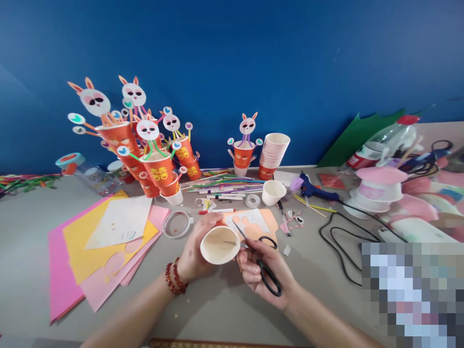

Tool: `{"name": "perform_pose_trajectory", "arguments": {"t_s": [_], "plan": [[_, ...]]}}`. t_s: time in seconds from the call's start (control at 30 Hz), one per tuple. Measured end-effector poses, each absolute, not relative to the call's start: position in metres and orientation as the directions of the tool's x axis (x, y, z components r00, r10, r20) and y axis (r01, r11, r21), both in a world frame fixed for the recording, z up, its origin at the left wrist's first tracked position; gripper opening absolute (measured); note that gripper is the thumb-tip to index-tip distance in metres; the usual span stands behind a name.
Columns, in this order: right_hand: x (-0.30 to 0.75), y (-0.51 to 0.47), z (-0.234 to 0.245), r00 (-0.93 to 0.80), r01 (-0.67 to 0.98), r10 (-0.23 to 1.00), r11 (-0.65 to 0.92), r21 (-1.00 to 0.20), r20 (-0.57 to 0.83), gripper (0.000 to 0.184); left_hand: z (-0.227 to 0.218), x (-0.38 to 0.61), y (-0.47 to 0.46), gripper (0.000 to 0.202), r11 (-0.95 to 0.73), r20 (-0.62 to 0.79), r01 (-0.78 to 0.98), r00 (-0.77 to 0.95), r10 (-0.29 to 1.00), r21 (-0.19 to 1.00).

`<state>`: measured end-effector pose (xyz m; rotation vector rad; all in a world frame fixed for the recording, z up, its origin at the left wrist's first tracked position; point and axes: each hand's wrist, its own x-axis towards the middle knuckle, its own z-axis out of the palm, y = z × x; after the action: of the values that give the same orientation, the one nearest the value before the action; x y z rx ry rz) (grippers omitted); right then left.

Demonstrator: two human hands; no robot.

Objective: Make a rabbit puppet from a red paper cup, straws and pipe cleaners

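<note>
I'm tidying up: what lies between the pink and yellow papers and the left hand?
In the head view, a tape roll lies between the pink and yellow papers and the left hand, slightly toward the far side.

The cup [213, 253] turns its mouth to the camera, so its base and most of its outer wall are hidden, as is part of the left hand [192, 253] behind it. Whether the scissors [254, 247] bite into the rim cannot be told. The bottom edge cuts off both forearms [139, 309]. Coarse pixels [413, 295] cover the lower right corner. Writing on the white sheet [118, 220] is too small to read.
</note>
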<state>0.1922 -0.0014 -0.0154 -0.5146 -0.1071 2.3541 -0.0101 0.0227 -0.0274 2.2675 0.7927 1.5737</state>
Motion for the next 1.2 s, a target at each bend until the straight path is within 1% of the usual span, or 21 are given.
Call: {"name": "perform_pose_trajectory", "arguments": {"t_s": [0.07,0.1,0.2,0.27,0.4,0.53,0.63,0.73,0.8,0.87,0.93,1.0,1.03,1.1,1.13,1.2], "plan": [[0.192,-0.002,-0.016,-0.669,-0.629,0.663,-0.746,-0.218,-0.337,0.021,-0.027,-0.013,0.024,0.083,-0.858,0.807,0.271,0.303,0.507,0.437],[0.191,-0.002,-0.016,-0.668,-0.627,0.665,-0.744,-0.229,-0.333,0.021,-0.028,-0.014,0.024,0.082,-0.864,0.813,0.268,0.306,0.496,0.427],[0.188,-0.003,-0.014,-0.655,-0.625,0.692,-0.722,-0.296,-0.304,0.020,-0.030,-0.015,0.023,0.077,-0.852,0.814,0.229,0.260,0.520,0.471],[0.185,-0.004,-0.011,-0.619,-0.639,0.733,-0.679,-0.362,-0.282,0.020,-0.031,-0.015,0.023,0.075,-0.841,0.808,0.194,0.236,0.539,0.505],[0.182,-0.005,-0.007,-0.477,-0.642,0.844,-0.524,-0.560,-0.244,0.025,-0.030,-0.012,0.021,0.072,-0.837,0.811,0.206,0.214,0.545,0.508],[0.182,-0.008,-0.010,-0.318,-0.587,0.931,-0.343,-0.734,-0.180,0.025,-0.028,-0.007,0.017,0.064,-0.829,0.823,0.275,0.174,0.541,0.487],[0.184,-0.009,-0.014,-0.275,-0.513,0.956,-0.237,-0.825,-0.104,0.024,-0.027,-0.004,0.012,0.065,-0.797,0.798,0.282,0.144,0.585,0.533],[0.187,-0.011,-0.016,-0.248,-0.411,0.969,-0.087,-0.907,0.020,0.024,-0.027,-0.003,0.007,0.070,-0.734,0.736,0.273,0.116,0.667,0.622],[0.190,-0.012,-0.015,-0.236,-0.304,0.967,0.022,-0.952,0.098,0.025,-0.027,-0.002,0.004,0.069,-0.648,0.655,0.283,0.086,0.751,0.707],[0.193,-0.012,-0.012,-0.241,-0.206,0.962,0.081,-0.975,0.131,0.026,-0.027,0.000,0.003,0.067,-0.530,0.527,0.235,0.081,0.846,0.815],[0.195,-0.012,-0.009,-0.245,-0.189,0.960,0.090,-0.978,0.136,0.025,-0.028,0.002,0.003,0.067,-0.378,0.367,0.086,0.121,0.922,0.922],[0.198,-0.011,-0.007,-0.204,-0.267,0.970,0.074,-0.961,0.131,0.023,-0.029,0.003,0.005,0.068,-0.197,0.216,-0.126,0.167,0.962,0.972],[0.199,-0.010,-0.006,-0.171,-0.317,0.977,0.071,-0.946,0.130,0.022,-0.030,0.004,0.006,0.067,-0.099,0.145,-0.231,0.193,0.970,0.968],[0.200,-0.008,-0.005,-0.102,-0.400,0.987,0.070,-0.914,0.121,0.021,-0.029,0.003,0.008,0.061,0.089,0.021,-0.401,0.263,0.965,0.912],[0.201,-0.007,-0.005,-0.078,-0.427,0.991,0.068,-0.901,0.112,0.022,-0.028,0.003,0.009,0.057,0.166,-0.022,-0.458,0.304,0.952,0.873],[0.202,-0.006,-0.004,-0.066,-0.455,0.993,0.056,-0.889,0.096,0.023,-0.025,0.001,0.010,0.049,0.281,-0.079,-0.515,0.379,0.922,0.810]]}}
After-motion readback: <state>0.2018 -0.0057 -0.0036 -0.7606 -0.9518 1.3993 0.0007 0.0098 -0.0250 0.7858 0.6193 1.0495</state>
